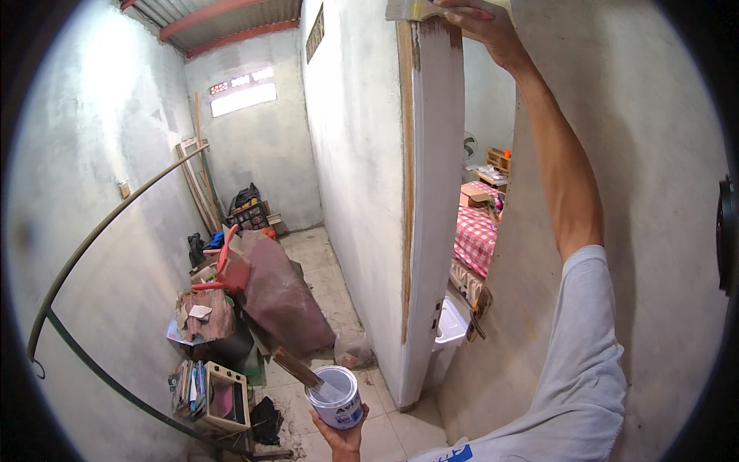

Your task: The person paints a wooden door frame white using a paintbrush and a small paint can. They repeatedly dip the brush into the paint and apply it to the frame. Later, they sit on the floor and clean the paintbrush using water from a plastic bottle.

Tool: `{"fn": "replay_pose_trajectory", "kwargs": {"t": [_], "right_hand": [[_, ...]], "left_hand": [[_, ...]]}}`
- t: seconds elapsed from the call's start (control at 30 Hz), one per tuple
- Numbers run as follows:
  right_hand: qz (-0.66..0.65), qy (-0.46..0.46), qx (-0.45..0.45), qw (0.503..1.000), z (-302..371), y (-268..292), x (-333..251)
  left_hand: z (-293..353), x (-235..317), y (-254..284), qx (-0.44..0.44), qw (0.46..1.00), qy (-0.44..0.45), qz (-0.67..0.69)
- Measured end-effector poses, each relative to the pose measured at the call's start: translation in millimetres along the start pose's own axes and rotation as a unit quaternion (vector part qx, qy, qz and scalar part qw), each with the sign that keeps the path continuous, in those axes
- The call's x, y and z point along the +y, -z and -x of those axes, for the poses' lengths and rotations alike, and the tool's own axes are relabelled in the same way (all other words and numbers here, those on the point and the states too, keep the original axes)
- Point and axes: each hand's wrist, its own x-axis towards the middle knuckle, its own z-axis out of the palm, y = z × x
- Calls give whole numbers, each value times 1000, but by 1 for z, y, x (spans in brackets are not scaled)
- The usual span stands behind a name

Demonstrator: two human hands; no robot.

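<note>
My left hand [345, 440] is wrapped round a white and blue paint can [343, 410] from below and behind, low in the middle of the view. Inside the open can leans a flat tool with a brown wooden handle [295, 366], its pale broad end down in the can. High up, my right hand [483, 21] grips a pale, wide paintbrush [414, 8], partly cut off by the upper edge of the picture. The brush is at the top of the white door frame [439, 154], which has a bare brownish strip along its left edge.
On the left, a metal rail [115, 212] curves along the wall. A red chair [233, 266], a brown covered heap [281, 296], books and a small oven [227, 396] crowd the floor. Through the doorway are a red checked bed cover [474, 240] and a white bin [449, 327].
</note>
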Motion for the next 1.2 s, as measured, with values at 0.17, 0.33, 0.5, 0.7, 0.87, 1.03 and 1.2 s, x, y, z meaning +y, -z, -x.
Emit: {"fn": "replay_pose_trajectory", "kwargs": {"t": [0.17,0.33,0.5,0.7,0.87,1.03,1.2], "right_hand": [[-43,-36,50,997,17,18,20],[-35,-63,84,994,22,40,28],[4,-40,93,995,25,67,-3],[144,111,42,982,-21,51,-54],[290,-20,44,956,-29,11,-74],[176,90,-35,980,-13,-16,-58],[409,68,-152,897,0,-7,-57]], "left_hand": [[-1,-6,4,-10,1000,-17,16],[-1,-3,8,-14,999,-31,-16],[-4,-1,9,-21,1000,-8,11],[-3,3,3,-9,1000,10,6],[-2,0,4,-23,999,20,27],[0,-2,11,4,1000,10,3],[-2,-3,17,16,1000,7,1]]}}
